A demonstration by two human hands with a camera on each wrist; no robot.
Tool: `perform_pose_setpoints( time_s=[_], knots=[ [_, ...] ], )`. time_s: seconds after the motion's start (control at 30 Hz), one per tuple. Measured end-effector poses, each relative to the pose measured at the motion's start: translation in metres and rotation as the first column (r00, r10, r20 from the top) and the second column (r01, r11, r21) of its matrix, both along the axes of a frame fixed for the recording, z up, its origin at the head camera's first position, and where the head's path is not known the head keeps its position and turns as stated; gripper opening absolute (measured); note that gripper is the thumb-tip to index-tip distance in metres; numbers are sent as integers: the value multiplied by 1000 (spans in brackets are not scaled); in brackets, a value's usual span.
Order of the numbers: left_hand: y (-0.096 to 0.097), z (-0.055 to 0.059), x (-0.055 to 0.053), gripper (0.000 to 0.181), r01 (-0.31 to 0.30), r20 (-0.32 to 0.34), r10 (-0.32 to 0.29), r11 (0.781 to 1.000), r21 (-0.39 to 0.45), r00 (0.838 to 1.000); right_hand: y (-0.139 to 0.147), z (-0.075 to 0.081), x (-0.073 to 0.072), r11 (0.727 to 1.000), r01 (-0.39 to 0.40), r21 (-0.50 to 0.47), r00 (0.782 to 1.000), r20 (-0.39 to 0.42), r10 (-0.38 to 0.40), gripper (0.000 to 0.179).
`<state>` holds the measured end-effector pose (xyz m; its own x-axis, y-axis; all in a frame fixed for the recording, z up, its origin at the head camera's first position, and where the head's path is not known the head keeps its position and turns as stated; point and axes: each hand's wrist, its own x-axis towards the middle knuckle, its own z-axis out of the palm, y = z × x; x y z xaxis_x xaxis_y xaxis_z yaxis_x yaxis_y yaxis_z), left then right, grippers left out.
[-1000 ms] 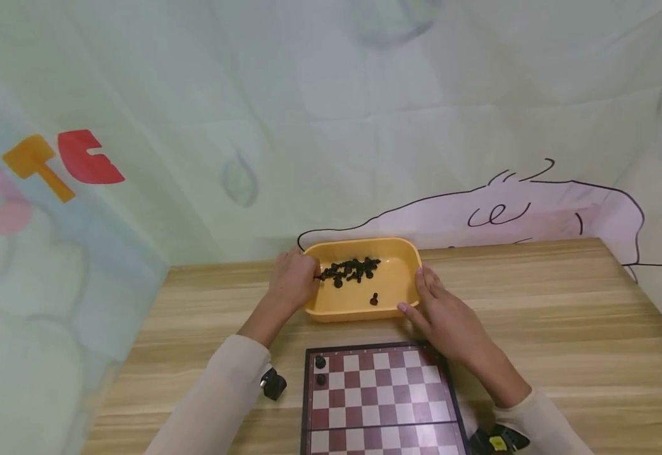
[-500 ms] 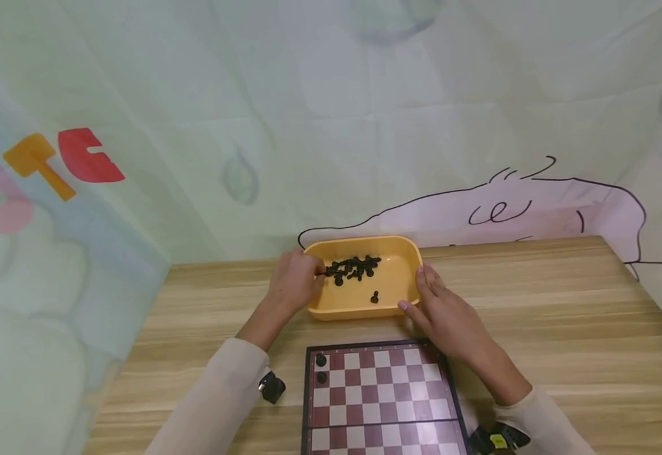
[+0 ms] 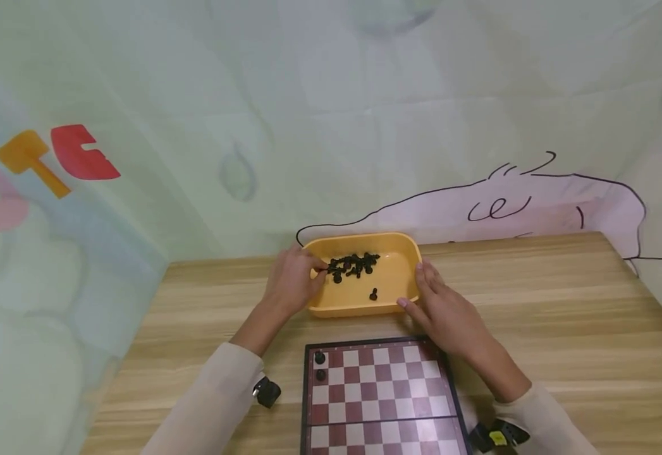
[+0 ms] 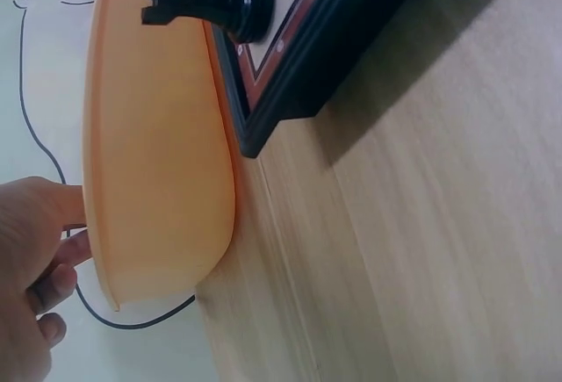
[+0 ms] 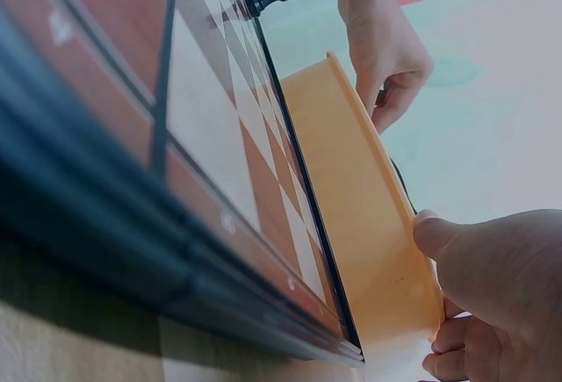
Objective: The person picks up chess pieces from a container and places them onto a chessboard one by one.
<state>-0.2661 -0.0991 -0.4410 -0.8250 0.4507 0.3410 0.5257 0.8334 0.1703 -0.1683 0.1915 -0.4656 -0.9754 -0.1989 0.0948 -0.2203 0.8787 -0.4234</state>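
Observation:
A yellow plastic tray (image 3: pixel 384 309) sits behind the chessboard (image 3: pixel 384 392), with a cluster of black chess pieces (image 3: pixel 359 263) inside. A single black piece (image 3: pixel 373 294) lies apart from them near the tray's front. My left hand (image 3: pixel 293 278) reaches over the tray's left end and pinches a black chess piece at the cluster's edge; its kind is hidden. My right hand (image 3: pixel 450 316) grips the tray's right end, thumb at the rim and fingers against the outer side. On the board's far left corner stand a black rook (image 4: pixel 215 9) and a second black piece (image 3: pixel 321 375).
The wooden table (image 3: pixel 564 316) extends to both sides of the board. A printed cloth backdrop (image 3: pixel 331 126) rises right behind the tray. Black wrist devices (image 3: pixel 267 392) sit on both forearms, the right one close to the board's edge.
My left fingertips have shifted slightly right and up, away from the tray's left wall, along the cluster. The right hand keeps its hold; tray and board pieces have stayed put.

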Motion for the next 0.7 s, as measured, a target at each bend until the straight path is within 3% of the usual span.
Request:
perform_pose_setpoints(
  time_s=[0.2, 0.43, 0.7],
  knots=[
    [-2, 1, 5, 8, 24, -15, -23, 999, 42, 1000, -2, 1, 0, 1000, -7, -1, 1000, -12, 7, 84],
    [-5, 1, 15, 14, 113, -89, -103, 986, 121, 991, -2, -1, 1, 1000, -5, -6, 1000, -7, 5, 84],
    [-10, 4, 28, 21, 160, -152, -134, 972, 173, 979, -2, 0, 1, 1000, -1, 5, 1000, -17, 1, 84]
  ],
)
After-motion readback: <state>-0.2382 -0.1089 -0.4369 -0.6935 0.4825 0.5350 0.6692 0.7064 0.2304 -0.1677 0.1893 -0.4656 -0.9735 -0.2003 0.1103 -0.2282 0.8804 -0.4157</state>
